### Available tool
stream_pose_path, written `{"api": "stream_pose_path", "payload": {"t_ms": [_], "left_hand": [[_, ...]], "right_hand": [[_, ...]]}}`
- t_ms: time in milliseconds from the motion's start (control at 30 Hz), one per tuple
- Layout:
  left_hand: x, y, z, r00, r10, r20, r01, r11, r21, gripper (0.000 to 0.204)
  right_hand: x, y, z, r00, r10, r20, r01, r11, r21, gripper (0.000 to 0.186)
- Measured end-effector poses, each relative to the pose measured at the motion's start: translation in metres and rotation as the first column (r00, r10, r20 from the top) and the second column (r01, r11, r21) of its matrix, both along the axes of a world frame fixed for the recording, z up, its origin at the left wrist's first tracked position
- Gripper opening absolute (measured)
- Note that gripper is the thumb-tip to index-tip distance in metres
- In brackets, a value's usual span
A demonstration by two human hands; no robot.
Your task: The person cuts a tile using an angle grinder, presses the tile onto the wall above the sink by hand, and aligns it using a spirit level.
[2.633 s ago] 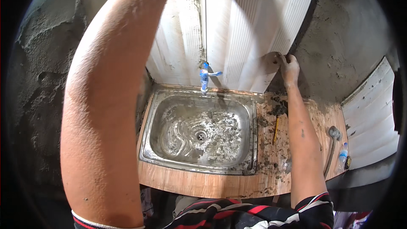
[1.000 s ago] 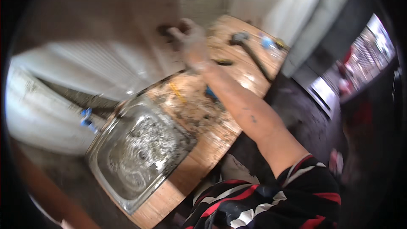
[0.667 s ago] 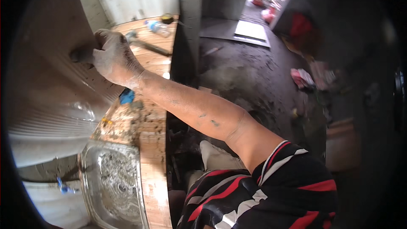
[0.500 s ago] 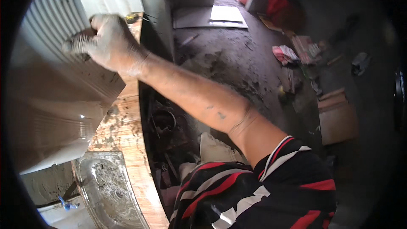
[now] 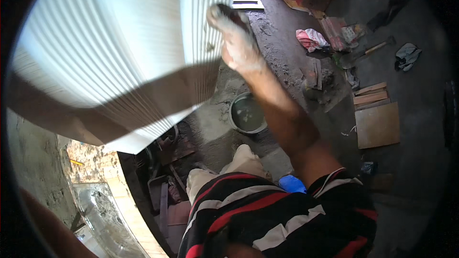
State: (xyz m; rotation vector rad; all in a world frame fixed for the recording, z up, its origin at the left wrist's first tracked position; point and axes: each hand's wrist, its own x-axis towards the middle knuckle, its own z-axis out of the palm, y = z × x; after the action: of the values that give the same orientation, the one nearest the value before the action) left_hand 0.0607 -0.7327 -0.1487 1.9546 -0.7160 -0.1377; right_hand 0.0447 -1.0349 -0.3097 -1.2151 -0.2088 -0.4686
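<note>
A large panel with fine parallel ribs (image 5: 138, 43), white where lit and brown in shade, fills the upper left and tilts over the worktop. My right hand (image 5: 237, 43), coated in pale dust, has its fingers wrapped round the panel's right edge. Of my left side only a blurred forearm shows at the lower left rim; the hand is out of view. Below the panel's lower corner lies a wood-grain worktop (image 5: 118, 165) spattered with mud. A metal sink (image 5: 103, 210), smeared with grey dirt, is set into it.
A round bucket of murky liquid (image 5: 247, 113) stands on the dirty floor ahead of my knees. Further right lie a shovel (image 5: 369, 52), a crumpled red and white bag (image 5: 311, 39), a square board (image 5: 377, 125) and wood pieces. Under the worktop are dark odds and ends.
The ribbed panel has swung right and up off the worktop, with my right hand still gripping its edge. My view has shifted, uncovering the bucket and more floor. My left forearm now shows.
</note>
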Motion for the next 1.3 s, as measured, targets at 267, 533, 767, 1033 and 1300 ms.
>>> {"api": "stream_pose_path", "payload": {"t_ms": [267, 533, 767, 1033, 1300], "left_hand": [[0.046, -0.137, 0.005, 0.992, -0.093, -0.089, 0.084, 0.991, -0.107, 0.097], [0.121, -0.162, -0.151, 0.984, -0.006, -0.178, -0.037, 0.972, -0.232, 0.101], [0.046, -0.092, -0.383, 0.799, 0.072, -0.597, -0.188, 0.973, -0.135, 0.072], [-0.086, -0.216, -0.516, 0.396, 0.67, -0.628, -0.778, 0.608, 0.158, 0.052], [-0.169, -0.31, -0.604, 0.157, 0.963, -0.22, -0.676, 0.267, 0.687, 0.068]], "right_hand": [[-0.04, -0.077, -0.082, 0.991, -0.126, -0.042, 0.131, 0.97, 0.204, 0.019], [-0.071, -0.14, -0.135, 0.764, -0.44, -0.471, 0.552, 0.824, 0.125, 0.064], [-0.073, -0.179, -0.183, 0.705, -0.41, -0.579, 0.595, 0.786, 0.167, 0.075], [-0.064, -0.269, -0.319, 0.707, -0.215, -0.674, 0.458, 0.865, 0.204, 0.066], [-0.135, -0.347, -0.476, 0.385, -0.046, -0.922, 0.456, 0.878, 0.147, 0.069]]}}
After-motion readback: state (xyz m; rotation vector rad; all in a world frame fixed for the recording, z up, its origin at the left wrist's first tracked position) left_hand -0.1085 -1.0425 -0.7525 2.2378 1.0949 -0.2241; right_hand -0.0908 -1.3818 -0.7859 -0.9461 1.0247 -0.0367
